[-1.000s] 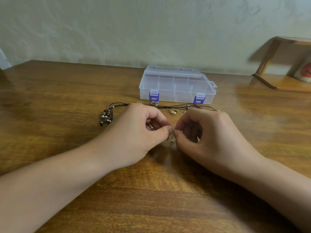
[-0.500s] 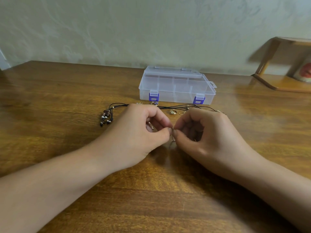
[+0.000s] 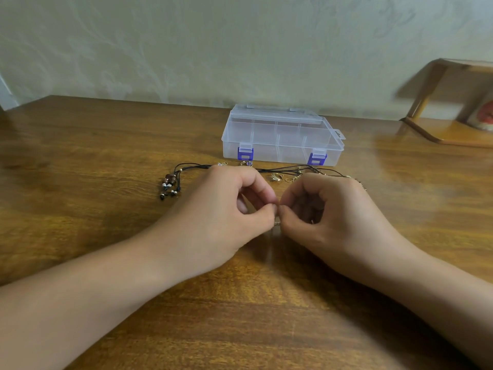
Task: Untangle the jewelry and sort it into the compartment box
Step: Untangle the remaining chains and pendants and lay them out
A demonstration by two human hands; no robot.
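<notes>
Pinching small jewelry piece [image 3: 277, 223] between both hands' fingers [image 3: 269, 209].

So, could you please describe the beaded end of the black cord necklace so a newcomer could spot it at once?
Start at the clear compartment box with blue latches. On the wooden table before it, follow the black cord leftward past the left hand. It ends in a beaded tassel of brown, silver and dark beads, unlike the small gold pieces nearby.
</notes>
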